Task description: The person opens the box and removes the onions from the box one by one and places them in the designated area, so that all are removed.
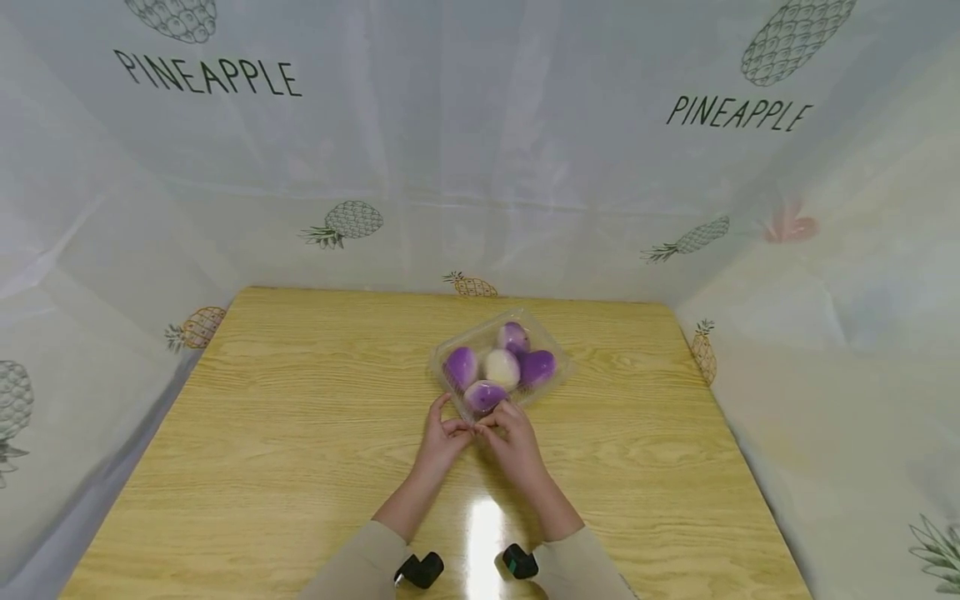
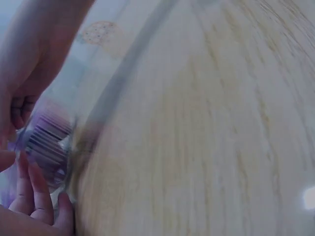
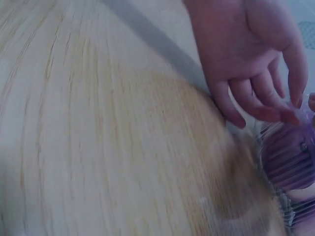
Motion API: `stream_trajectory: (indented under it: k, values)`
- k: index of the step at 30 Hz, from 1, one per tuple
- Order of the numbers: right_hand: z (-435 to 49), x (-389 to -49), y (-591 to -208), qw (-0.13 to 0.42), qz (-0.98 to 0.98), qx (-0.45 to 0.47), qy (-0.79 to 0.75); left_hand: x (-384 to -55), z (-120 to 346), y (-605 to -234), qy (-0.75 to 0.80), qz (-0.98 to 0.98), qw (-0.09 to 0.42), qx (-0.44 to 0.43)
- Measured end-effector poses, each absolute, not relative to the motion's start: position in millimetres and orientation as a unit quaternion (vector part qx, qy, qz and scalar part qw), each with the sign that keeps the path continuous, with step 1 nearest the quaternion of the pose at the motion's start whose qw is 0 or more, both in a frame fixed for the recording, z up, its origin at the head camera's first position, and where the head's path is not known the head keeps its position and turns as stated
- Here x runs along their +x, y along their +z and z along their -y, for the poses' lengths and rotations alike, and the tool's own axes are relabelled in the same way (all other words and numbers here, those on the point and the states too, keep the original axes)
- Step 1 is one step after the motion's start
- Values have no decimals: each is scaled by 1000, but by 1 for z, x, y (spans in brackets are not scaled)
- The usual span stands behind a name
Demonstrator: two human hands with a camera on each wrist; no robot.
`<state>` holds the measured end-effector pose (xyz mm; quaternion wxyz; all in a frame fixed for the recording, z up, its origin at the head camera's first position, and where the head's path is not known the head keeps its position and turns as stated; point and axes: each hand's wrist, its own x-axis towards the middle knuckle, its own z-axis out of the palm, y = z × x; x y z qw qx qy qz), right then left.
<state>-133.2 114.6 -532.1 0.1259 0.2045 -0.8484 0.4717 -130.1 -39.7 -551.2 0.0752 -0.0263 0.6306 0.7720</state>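
Note:
A clear plastic box (image 1: 442, 343) with ridged walls rests on the table, turned at an angle. Inside lie several purple-and-white, egg-shaped things (image 1: 461, 365), one of them mostly cream. At the near corner, my left hand (image 1: 441, 440) pinches the box's edge, one finger stretched along its side. From the other side of that corner, my right hand (image 1: 513, 442) pinches the edge, its fingertips close to the left ones. The box's ridged wall (image 2: 48, 137) shows beside fingers in the left wrist view. The exact grip at the corner is too small to make out.
The light wooden table (image 1: 315, 375) extends around the box on all sides. A pale curtain with pineapple prints (image 1: 480, 150) hangs behind it and along both sides. Black wrist cameras (image 1: 422, 570) sit at the cuffs of both sleeves.

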Motion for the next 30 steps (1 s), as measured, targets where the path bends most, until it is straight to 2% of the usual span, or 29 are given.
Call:
stream_trajectory:
  k: [17, 22, 26, 30]
  values:
    - [-113, -132, -532, 131, 821, 216, 512, -129, 50, -548, 766, -638, 72, -36]
    - [-115, -126, -525, 141, 813, 192, 532, -126, 59, -542, 748, -657, 70, -52]
    - [-119, -123, -521, 140, 819, 166, 532, -127, 68, -552, 741, -666, 61, -63]
    - [-123, -121, -521, 123, 825, 136, 535, -128, 76, -551, 743, -664, 51, -73]
